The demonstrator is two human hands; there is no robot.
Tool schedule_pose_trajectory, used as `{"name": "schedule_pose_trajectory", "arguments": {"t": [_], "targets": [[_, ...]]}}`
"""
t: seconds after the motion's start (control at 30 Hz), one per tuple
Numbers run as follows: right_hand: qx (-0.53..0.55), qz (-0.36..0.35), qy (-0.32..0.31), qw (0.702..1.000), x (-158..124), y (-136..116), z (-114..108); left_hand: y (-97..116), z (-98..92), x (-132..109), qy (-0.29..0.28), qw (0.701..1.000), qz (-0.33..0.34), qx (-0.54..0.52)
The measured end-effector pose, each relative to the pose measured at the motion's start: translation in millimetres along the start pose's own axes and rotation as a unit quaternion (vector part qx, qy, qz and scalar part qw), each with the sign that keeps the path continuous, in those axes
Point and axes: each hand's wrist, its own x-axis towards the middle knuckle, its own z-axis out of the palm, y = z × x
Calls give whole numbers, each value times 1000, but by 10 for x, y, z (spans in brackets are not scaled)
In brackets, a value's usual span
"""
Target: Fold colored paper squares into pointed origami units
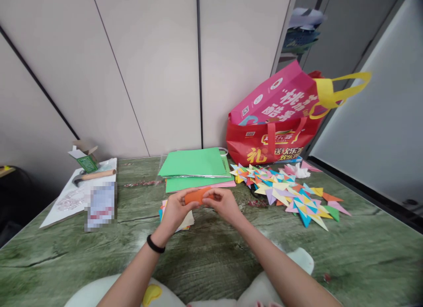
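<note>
An orange piece of paper (197, 196) is held up between my two hands over the middle of the table. My left hand (178, 207) pinches its left end, with the thumb along the lower edge. At the right end, my right hand (222, 202) grips it between thumb and fingers. The paper looks folded, though my fingers cover both ends. Partly hidden behind my left hand lies a small stack of coloured paper sheets (187, 221). Just beyond my hands are green sheets (191, 162) in a pile, with a pink one underneath.
Many folded colourful paper pieces (287, 190) are heaped at the right. Behind them stands a red bag (244, 141) with a pink bag (274, 97) inside. On the left, a hammer (95, 176) and a green box (85, 159) rest on a white sheet (62, 205).
</note>
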Motion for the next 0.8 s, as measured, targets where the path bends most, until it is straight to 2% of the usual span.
{"name": "schedule_pose_trajectory", "arguments": {"t": [0.17,0.27,0.43,0.8], "targets": [[-23,-13,4,1000,11,37,-11,-24,1,3,-12,998,-16,-56],[-34,-26,21,999,14,38,-9,-36,-2,2,-9,993,-59,-101],[-20,-37,30,999,-3,-41,-6,-45,-10,-1,-35,980,-111,-162],[6,-37,34,999,-38,-142,1,-10,-9,-16,-5,978,-104,-183]]}}
